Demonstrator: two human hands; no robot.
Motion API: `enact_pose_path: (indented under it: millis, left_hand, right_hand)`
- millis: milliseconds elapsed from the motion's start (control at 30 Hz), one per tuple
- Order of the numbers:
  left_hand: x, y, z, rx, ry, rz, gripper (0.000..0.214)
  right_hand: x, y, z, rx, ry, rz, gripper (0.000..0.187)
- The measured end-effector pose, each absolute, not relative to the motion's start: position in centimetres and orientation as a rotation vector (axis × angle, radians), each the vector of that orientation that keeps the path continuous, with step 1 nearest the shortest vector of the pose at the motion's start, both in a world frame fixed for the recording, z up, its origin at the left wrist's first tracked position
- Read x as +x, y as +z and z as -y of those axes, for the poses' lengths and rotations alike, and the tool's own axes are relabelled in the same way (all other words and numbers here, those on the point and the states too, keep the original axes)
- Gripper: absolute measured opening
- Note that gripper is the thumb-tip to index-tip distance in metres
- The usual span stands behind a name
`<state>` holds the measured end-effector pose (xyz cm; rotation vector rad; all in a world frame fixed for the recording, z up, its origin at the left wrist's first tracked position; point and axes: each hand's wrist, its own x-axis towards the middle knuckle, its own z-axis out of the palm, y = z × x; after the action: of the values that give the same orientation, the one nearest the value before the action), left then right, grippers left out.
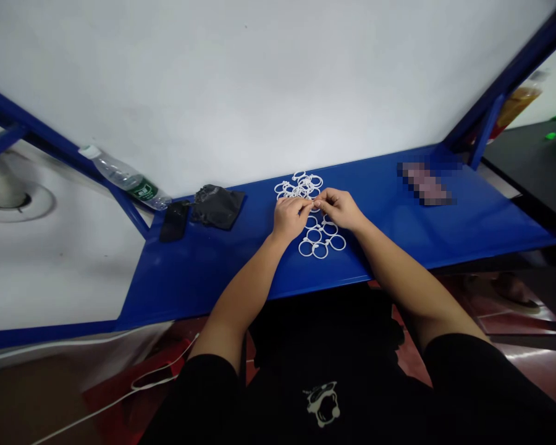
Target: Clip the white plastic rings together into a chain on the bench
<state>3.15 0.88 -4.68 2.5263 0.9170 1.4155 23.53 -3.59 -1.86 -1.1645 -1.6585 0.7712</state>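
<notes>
Both hands meet over the middle of a blue shelf (204, 272). My left hand (290, 217) is closed in a pinch, its fingertips against those of my right hand (340, 208), which pinches too. Between the fingertips is a white ring, mostly covered by the fingers. Behind the hands lies a heap of white plastic rings (301, 184) with small knobs, overlapping one another. In front of them, nearer the shelf's edge, several more white rings (320, 250) lie flat in a loose cluster.
Left of the hands are a black drawstring pouch (220, 207) and a black phone (174, 220). A clear plastic bottle (125, 177) leans by the blue frame. At the right lies a blurred-out pinkish item (426, 183). A white wall (269, 86) rises behind; a white cable (106, 405) hangs lower left.
</notes>
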Motion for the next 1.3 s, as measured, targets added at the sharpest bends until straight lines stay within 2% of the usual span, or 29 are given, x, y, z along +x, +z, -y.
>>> enact_pose_path:
  millis: [200, 300, 433, 667, 867, 1000, 1300]
  left_hand:
    - [2.7, -4.1, -1.6, 2.503, 1.451, -0.847, 0.006]
    - [2.7, -3.8, -1.4, 2.547, 1.320, -0.770, 0.003]
    - [3.0, -3.6, -0.5, 2.618, 1.090, -0.717, 0.005]
    - [3.0, -4.3, -1.3, 2.480, 1.107, -0.973, 0.011]
    - [2.7, -5.2, -2.2, 2.292, 1.140, -1.134, 0.024]
    - [2.8, -5.4, -2.3, 2.262, 1.137, -1.076, 0.030]
    - [3.1, -4.6, -1.6, 2.280, 1.208, -0.959, 0.012]
  right_hand:
    - [24.5, -2.0, 2.9, -1.240, 0.509, 1.812, 0.024]
    - [25.5, -2.6, 2.2, -1.322, 0.397, 1.937, 0.020]
    - [26.0, -3.9, 1.6, -1.387, 0.387, 2.076, 0.023]
    - [26.2, -4.5, 1.3, -1.416, 0.389, 2.130, 0.010]
    - [25.6, -2.9, 2.0, -1.256, 0.450, 1.914, 0.019]
    - [25.0, -2.1, 2.8, -1.176, 0.512, 1.825, 0.026]
    - [24.5, -2.0, 2.9, -1.153, 0.603, 1.761, 0.039]
